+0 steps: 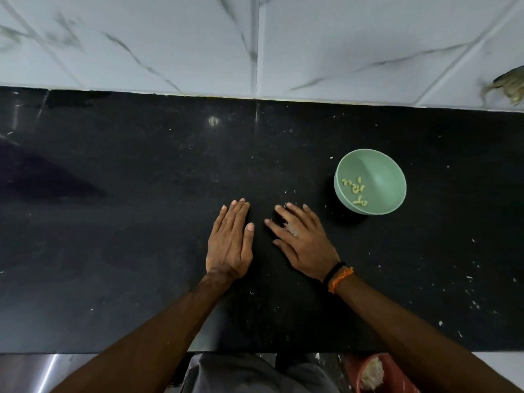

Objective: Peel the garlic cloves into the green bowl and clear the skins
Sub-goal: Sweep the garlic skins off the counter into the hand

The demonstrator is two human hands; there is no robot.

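A red bin (380, 373) holding a heap of pale garlic skins sits on the floor below the counter edge, beside the person's grey clothing. On the black counter (113, 222), the green bowl (391, 165) carries a cluster of peeled garlic cloves (355, 191), so the peeling looks finished; scattered skin flecks (470, 299) remain at the right, suggesting clearing is nearly done. The left hand (230, 242) lies flat, fingers straight and together, holding nothing. The right hand (300, 241) rests palm down, fingers spread, a scrap of skin stuck to its knuckles.
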